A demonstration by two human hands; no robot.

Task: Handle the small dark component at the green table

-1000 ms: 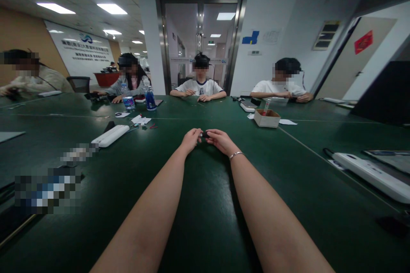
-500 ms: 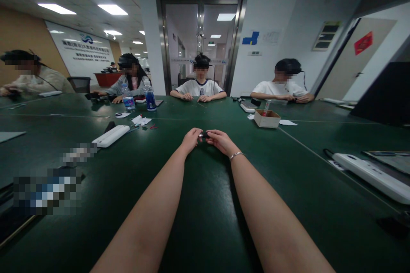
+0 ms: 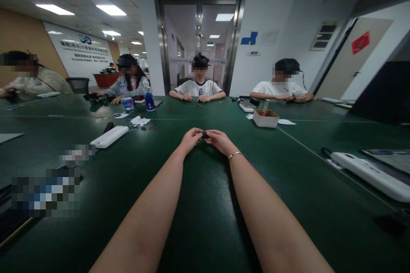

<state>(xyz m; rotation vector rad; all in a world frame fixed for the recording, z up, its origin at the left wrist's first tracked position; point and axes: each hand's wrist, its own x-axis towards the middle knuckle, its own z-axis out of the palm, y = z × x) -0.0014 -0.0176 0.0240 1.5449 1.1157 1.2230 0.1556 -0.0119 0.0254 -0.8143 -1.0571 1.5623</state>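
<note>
Both arms reach forward over the green table (image 3: 205,204), and my hands meet near its middle. A small black object (image 3: 205,135) spans the narrow gap between my fingertips; its kind is too small to make out. My left hand (image 3: 192,138) is closed, pinching the object's left end between thumb and fingers. At the other end, my right hand (image 3: 219,140) is closed on it in a similar pinch, with a silver bracelet (image 3: 236,155) at the wrist. Fingers cover both ends of the object.
Beyond my hands lie paper scraps (image 3: 140,120) and a small box (image 3: 265,118) holding a tube. White power strips lie left (image 3: 109,137) and right (image 3: 368,175). Two bottles (image 3: 149,100) stand at the back left. Several people sit along the far side.
A silvery part showed beside my left fingertips before; now only black shows between the hands. The hands stay in nearly the same place, and the view has shifted slightly.
</note>
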